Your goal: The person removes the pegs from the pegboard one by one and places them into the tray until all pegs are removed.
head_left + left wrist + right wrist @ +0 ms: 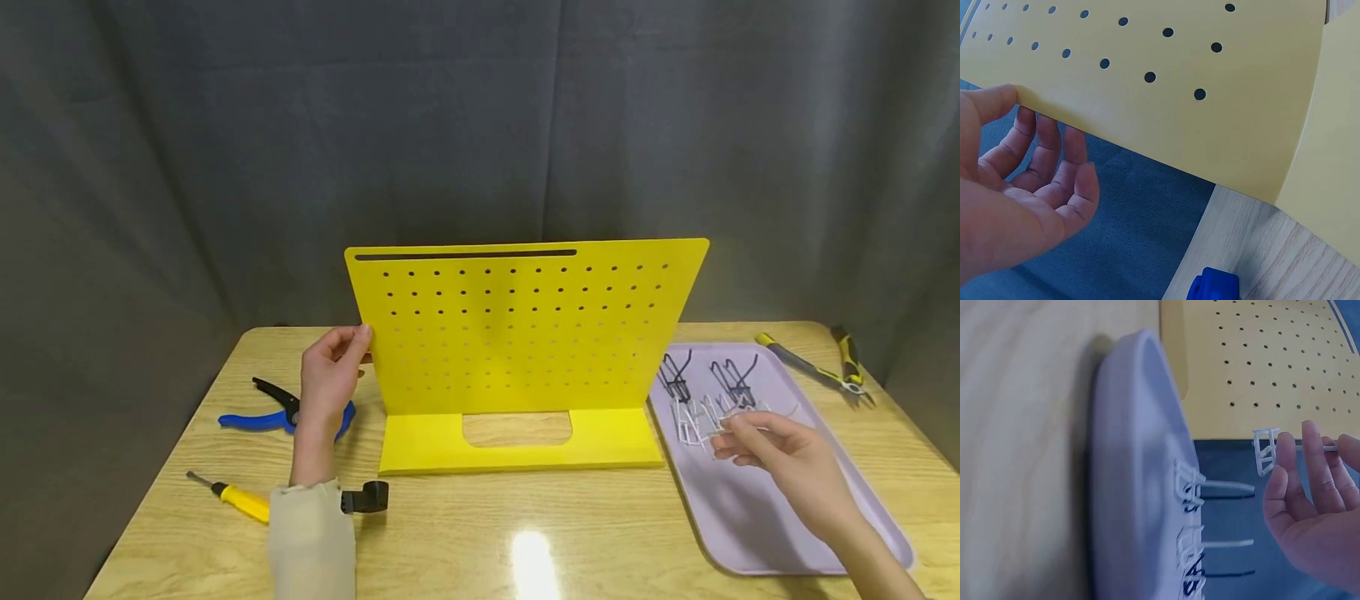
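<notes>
A yellow pegboard (517,400) with rows of small holes stands upright on its bent base. My left hand (326,375) grips its left edge, and in the left wrist view the thumb lies on one face with the fingertips (1074,144) at the edge. Over a lilac tray (738,537) on the right, my right hand (795,467) pinches a white wire pegboard hook (1264,453). The hook is off the tray, its frame sticking out past the fingers. Several more white hooks (686,423) and black hooks (675,383) lie in the tray.
Blue-handled pruning shears (255,422) lie left of the pegboard, partly behind the left forearm. A yellow screwdriver (243,502) lies nearer. Beyond the tray are yellow-and-black pliers (806,364). A dark curtain (465,125) hangs behind the wooden table (450,533).
</notes>
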Action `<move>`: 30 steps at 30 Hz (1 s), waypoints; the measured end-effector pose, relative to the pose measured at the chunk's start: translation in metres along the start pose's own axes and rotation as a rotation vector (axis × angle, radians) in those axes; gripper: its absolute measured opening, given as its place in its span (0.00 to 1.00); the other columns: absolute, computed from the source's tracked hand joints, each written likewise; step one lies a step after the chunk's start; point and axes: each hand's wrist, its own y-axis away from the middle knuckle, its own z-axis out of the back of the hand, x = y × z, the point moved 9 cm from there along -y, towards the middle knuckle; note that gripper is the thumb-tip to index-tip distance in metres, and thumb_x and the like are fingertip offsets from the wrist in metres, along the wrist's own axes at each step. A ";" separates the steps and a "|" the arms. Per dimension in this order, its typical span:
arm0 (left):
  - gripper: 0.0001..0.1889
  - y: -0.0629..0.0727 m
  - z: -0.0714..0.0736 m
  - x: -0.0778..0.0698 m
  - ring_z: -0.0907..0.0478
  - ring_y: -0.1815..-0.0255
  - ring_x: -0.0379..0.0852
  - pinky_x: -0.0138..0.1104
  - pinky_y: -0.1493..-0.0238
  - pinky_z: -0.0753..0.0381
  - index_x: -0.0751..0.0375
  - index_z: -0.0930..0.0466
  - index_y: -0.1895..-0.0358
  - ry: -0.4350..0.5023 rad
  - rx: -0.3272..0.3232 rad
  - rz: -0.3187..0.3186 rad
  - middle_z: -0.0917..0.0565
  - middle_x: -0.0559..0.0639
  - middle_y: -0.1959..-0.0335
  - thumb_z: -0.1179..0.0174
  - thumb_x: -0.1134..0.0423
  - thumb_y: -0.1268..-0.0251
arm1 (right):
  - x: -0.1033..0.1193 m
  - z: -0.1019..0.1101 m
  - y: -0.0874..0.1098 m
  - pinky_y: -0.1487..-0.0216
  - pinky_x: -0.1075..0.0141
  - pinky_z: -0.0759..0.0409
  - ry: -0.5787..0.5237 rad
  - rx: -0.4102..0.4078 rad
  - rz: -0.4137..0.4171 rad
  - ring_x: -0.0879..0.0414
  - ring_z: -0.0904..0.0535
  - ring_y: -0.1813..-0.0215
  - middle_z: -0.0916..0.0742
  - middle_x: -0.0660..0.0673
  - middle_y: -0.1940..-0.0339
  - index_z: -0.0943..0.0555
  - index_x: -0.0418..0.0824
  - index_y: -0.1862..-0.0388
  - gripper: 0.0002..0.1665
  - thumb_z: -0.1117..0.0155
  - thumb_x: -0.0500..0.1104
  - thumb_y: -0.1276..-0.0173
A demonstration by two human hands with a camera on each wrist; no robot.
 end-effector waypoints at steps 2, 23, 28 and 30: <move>0.22 0.000 0.000 0.001 0.21 0.58 0.50 0.39 0.55 0.27 0.66 0.21 0.50 0.000 -0.001 0.005 0.20 0.50 0.61 0.45 0.48 0.30 | -0.005 0.004 0.004 0.64 0.70 0.19 0.033 0.000 -0.014 0.59 0.14 0.65 0.11 0.49 0.67 0.20 0.32 0.53 0.11 0.46 0.37 0.26; 0.23 -0.001 0.001 0.004 0.22 0.54 0.56 0.40 0.54 0.27 0.65 0.22 0.49 -0.009 -0.002 0.017 0.20 0.54 0.58 0.45 0.47 0.30 | -0.052 0.029 0.031 0.64 0.72 0.20 0.123 0.047 -0.164 0.62 0.15 0.65 0.11 0.52 0.68 0.17 0.38 0.57 0.12 0.49 0.38 0.24; 0.22 0.000 0.001 0.004 0.22 0.55 0.54 0.37 0.56 0.27 0.65 0.21 0.49 -0.010 0.001 0.010 0.20 0.52 0.59 0.45 0.48 0.30 | -0.060 0.031 0.032 0.64 0.69 0.19 0.057 0.046 -0.215 0.60 0.14 0.65 0.11 0.53 0.67 0.16 0.43 0.57 0.12 0.49 0.38 0.24; 0.22 0.000 0.001 0.004 0.22 0.56 0.53 0.36 0.57 0.27 0.65 0.21 0.49 -0.010 0.000 0.005 0.19 0.51 0.60 0.45 0.48 0.30 | -0.062 0.031 0.032 0.65 0.68 0.19 0.046 0.048 -0.228 0.60 0.14 0.65 0.11 0.53 0.67 0.16 0.45 0.58 0.12 0.49 0.39 0.24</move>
